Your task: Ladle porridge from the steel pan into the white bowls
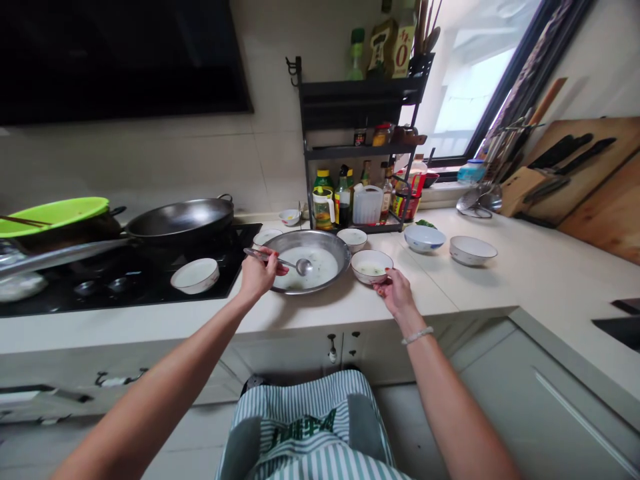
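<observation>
My left hand (pixel 261 272) is closed around the handle of a metal spoon (pixel 303 267), whose head is over the white liquid in a wide metal basin (pixel 344 250). My right hand (pixel 397 292) grips the right side of a small bowl (pixel 367 275), thumb at its rim. That bowl stands beside the basin and has some white liquid with green bits in it. Behind it is another bowl (pixel 353 239) of white liquid. One more filled bowl (pixel 266 235) is partly hidden behind the basin, and a white-filled bowl (pixel 195 275) sits on the hob's edge.
Right of my hand stand a blue-patterned bowl (pixel 424 239) and a white bowl (pixel 473 251). A black rack (pixel 360 152) with bottles rises behind the basin. On the hob (pixel 145 283) are a wok (pixel 180 217) and a green basin (pixel 65 215). A knife block (pixel 525 190) stands far right.
</observation>
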Tool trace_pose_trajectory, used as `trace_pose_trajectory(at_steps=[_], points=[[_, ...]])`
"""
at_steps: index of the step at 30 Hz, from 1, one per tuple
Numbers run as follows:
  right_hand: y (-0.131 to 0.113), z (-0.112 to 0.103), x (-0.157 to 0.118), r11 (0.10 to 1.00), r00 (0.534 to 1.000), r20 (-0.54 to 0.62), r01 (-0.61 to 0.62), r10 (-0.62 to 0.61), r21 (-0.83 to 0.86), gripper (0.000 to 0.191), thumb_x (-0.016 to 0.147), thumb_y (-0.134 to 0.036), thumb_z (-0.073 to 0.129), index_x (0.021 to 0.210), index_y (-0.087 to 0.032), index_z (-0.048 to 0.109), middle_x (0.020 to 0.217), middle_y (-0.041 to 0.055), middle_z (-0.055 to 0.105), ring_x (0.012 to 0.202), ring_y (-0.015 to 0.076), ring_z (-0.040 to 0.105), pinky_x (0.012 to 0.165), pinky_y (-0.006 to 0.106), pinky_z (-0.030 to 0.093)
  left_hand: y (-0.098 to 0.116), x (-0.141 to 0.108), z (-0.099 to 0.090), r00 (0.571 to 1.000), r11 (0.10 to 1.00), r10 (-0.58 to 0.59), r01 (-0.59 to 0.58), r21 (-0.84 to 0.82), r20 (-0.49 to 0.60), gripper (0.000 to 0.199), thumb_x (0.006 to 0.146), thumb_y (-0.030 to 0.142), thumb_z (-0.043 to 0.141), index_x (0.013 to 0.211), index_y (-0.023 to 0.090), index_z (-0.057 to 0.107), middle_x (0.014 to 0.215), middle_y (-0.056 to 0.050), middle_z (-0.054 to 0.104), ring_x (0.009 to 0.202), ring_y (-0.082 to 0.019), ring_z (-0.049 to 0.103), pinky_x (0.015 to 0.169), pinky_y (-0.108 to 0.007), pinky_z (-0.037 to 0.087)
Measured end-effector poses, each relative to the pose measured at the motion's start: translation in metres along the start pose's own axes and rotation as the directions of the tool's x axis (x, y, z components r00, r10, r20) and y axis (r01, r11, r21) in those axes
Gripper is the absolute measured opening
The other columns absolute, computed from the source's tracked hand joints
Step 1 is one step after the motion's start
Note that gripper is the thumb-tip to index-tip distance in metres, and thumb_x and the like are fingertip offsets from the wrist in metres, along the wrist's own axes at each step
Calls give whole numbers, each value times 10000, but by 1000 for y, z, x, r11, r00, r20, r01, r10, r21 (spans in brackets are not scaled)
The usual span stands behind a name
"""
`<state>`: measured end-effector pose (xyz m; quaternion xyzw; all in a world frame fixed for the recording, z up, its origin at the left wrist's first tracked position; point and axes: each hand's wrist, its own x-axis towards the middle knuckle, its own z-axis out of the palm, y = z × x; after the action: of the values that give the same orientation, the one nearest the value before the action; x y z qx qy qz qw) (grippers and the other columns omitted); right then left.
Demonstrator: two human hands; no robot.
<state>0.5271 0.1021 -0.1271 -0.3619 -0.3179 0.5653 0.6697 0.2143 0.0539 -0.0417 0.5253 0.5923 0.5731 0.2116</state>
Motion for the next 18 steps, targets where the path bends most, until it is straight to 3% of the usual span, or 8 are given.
trace_pose_trajectory(at_steps=[4, 9, 18], points=[[1, -1, 1, 1000, 1000, -1, -4, 4, 3, 344, 590, -358, 756, 806, -207, 536, 570, -20, 586, 401, 115, 521, 328, 190, 314, -4, 3, 4, 998, 995, -59, 59, -78, 7, 40, 801, 182, 590, 778, 188, 558, 529, -43, 678, 518, -244, 709, 524, -294, 564], [2, -1, 2, 1000, 1000, 0, -6, 6, 10, 338, 591, -354, 754, 802, -208, 533, 580, -22, 591, 402, 110, 520, 329, 188, 312, -4, 11, 1, 978, 965, -189, 169, -202, -86, 75, 814, 131, 555, 770, 188, 536, 481, -20, 636, 500, -238, 700, 557, -314, 577], [1, -1, 1, 1000, 1000, -6, -5, 4, -16, 353, 593, -360, 737, 824, -206, 519, 591, -4, 603, 407, 120, 524, 342, 194, 316, -4, 19, -4, 956, 934, -236, 172, -314, -177, 110, 793, 81, 580, 750, 177, 546, 517, -5, 636, 516, -205, 700, 599, -292, 579]])
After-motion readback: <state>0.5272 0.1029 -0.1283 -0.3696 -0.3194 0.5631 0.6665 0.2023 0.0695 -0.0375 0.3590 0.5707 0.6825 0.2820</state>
